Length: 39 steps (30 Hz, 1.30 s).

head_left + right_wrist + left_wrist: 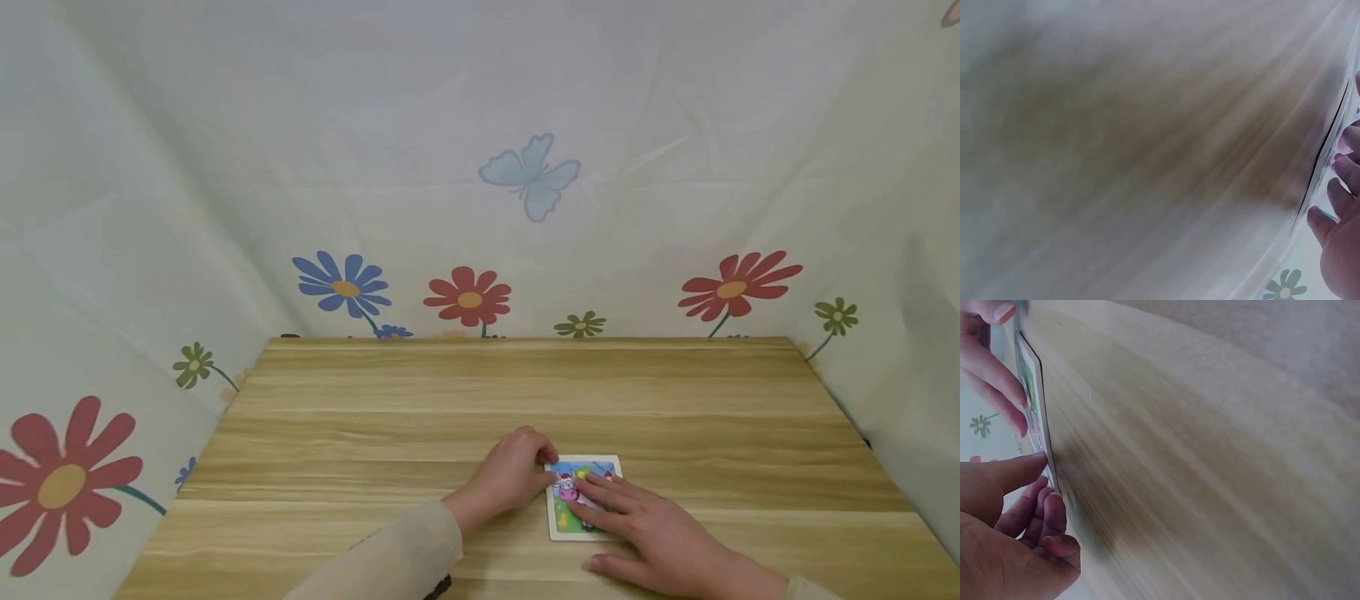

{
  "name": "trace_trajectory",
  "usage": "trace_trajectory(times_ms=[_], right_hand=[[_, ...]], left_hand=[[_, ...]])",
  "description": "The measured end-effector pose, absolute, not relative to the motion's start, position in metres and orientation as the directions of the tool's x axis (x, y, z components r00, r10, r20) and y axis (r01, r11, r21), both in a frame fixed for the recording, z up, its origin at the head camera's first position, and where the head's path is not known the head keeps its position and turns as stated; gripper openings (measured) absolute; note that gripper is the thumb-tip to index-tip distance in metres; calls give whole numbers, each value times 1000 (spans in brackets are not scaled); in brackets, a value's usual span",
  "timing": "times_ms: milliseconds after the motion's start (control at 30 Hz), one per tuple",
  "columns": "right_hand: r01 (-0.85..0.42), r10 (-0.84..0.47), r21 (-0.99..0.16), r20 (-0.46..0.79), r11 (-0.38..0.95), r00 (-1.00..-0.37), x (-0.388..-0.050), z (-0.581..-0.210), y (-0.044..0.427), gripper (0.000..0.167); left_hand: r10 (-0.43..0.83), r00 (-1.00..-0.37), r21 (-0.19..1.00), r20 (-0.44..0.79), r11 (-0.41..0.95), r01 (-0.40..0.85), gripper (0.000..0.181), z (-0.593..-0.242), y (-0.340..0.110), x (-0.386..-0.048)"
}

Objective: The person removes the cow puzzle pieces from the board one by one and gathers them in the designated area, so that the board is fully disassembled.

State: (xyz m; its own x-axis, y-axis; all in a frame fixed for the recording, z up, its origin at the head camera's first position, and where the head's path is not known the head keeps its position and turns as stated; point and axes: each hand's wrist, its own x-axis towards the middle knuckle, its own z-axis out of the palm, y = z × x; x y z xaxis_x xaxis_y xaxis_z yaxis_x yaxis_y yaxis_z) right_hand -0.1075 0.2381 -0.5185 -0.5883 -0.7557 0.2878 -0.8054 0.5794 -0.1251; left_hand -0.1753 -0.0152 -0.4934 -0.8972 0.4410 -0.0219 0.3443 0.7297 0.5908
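**Cow picture card (567, 500) draws a two-handed touch**

A person's left hand (512, 471) pinches the upper-left corner of the white-bordered card, thumb and curled fingers drawn close together, as the right hand (660, 529) reaches across from the other side, fingers straight and slightly spread over the picture, gripping nothing. The right thumb stands apart, just off the card's lower edge. The card lies on a wood-grain table (450, 412), right of centre in the head view, its right portion partly covered by fingers; a pink-muzzled cow shows on blue and green, with a small yellow figure below. A pale sleeve (412, 537) covers the left forearm. Behind the table hangs a light cloth (360, 150) printed with a blue butterfly (534, 177) and red, blue and green flowers, among them a large red bloom (63, 486) at far left.
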Motion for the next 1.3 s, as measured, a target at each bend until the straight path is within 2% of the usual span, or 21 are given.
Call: trace_trajectory(times_ms=[200,267,767,1100,1300], right_hand=[[-851,-793,-110,318,513,-519,-110,-517,240,67],[-855,-796,-115,319,506,-514,-110,-518,239,67],[-832,-782,-172,286,527,-554,-106,-518,236,67],[-840,-776,-156,326,519,-540,-107,-522,237,69],[-832,-771,-160,316,531,-553,-107,-521,237,68]], left_hand=[[452,-892,590,-28,727,350,14,-492,-14,-175],[454,-890,586,-33,730,351,14,-492,-14,-175],[447,-891,639,-80,709,299,12,-488,-14,-176],[473,-881,574,-19,727,378,5,-490,-19,-176],[518,-855,555,-25,718,419,14,-491,-18,-178]])
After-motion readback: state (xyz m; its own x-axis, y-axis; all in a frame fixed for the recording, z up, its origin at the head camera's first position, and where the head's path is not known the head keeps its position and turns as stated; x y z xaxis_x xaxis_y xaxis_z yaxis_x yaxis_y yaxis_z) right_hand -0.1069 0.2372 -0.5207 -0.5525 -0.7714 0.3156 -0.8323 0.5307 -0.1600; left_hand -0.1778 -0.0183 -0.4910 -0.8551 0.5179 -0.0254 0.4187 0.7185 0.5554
